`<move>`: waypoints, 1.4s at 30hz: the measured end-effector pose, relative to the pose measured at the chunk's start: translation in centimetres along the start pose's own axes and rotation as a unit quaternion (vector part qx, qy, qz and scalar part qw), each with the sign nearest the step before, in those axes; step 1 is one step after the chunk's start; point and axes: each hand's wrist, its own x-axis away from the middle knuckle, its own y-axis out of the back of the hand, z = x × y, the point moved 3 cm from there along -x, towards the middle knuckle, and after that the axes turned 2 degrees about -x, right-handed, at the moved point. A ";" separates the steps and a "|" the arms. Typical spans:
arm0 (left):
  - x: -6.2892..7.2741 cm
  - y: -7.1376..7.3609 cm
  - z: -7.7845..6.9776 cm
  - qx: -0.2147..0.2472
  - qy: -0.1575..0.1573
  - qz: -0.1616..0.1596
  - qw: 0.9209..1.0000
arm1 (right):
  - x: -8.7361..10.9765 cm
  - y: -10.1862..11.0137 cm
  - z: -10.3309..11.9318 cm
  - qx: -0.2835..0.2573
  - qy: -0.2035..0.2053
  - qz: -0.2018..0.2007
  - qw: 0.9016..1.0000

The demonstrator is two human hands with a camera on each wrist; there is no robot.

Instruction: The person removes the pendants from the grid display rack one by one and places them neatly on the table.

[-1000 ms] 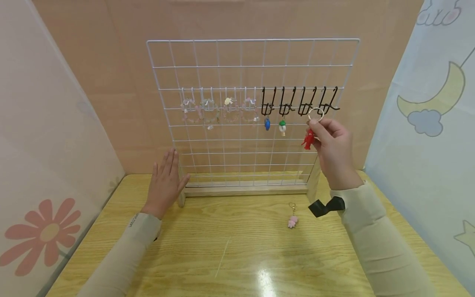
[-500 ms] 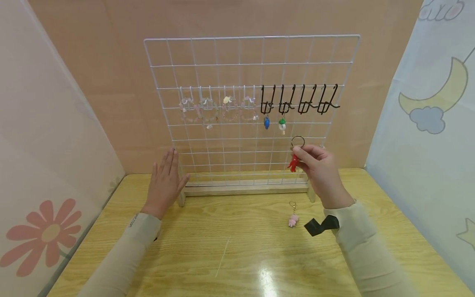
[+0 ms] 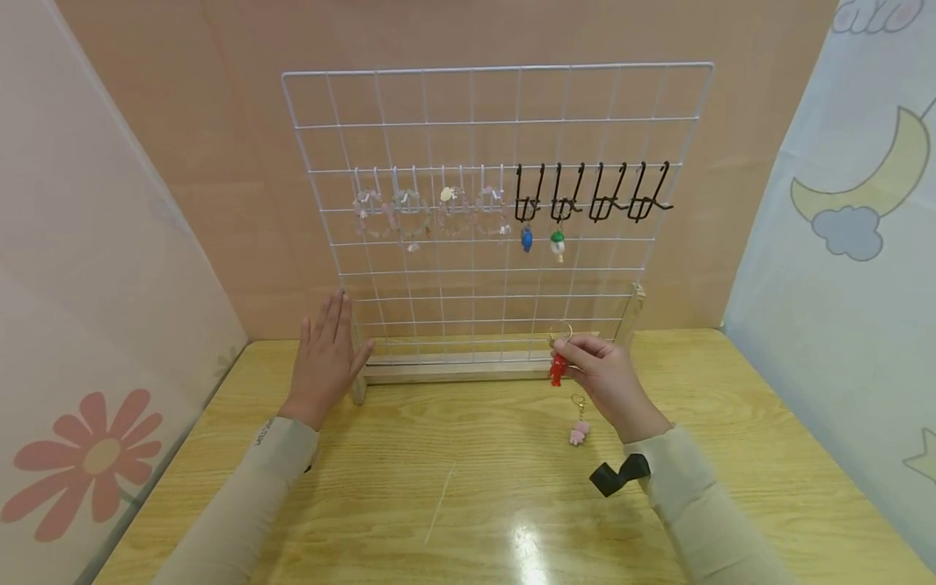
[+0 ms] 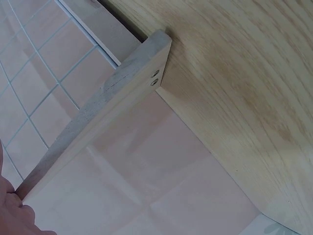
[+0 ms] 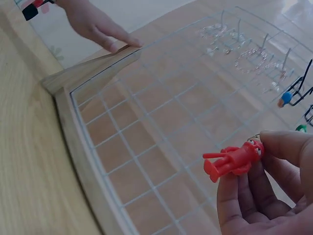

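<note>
My right hand (image 3: 608,380) pinches a keychain with a red figure (image 3: 558,370) between thumb and fingers, low before the right part of a white wire grid rack (image 3: 497,68). The keychain's ring sticks up above the fingertips. In the right wrist view the red figure (image 5: 237,159) has white eyes and lies tilted. Straight fingers of my left hand (image 3: 322,366) rest at the rack's left wooden upright (image 4: 112,93); the left wrist view has only part of that hand, at its lower left. A pink figure keychain (image 3: 579,433) lies on the table just below my right hand.
Several beaded bracelets (image 3: 413,215) hang from white hooks on the grid's left half. To their right are several black hooks (image 3: 605,195); two bear keychains, one blue (image 3: 526,240), one green and white (image 3: 558,245). Patterned side panels (image 3: 855,325) flank the wooden table (image 3: 366,504).
My right hand has come down and left from the black hooks with the red keychain, to a spot low before the grid. The left hand stays where it was.
</note>
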 end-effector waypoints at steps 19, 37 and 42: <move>0.0 -0.1 0.0 -0.009 -0.001 -0.008 1.000 | 0.6 1.1 -7.8 0.095 -0.118 0.088 0.985; 0.1 0.1 -0.1 -0.003 -0.003 -0.020 1.000 | 0.9 0.1 -10.1 0.185 -0.138 0.065 0.971; 0.1 0.1 -0.1 -0.002 -0.002 -0.020 1.000 | 0.8 -0.1 -10.1 0.205 -0.140 0.059 0.967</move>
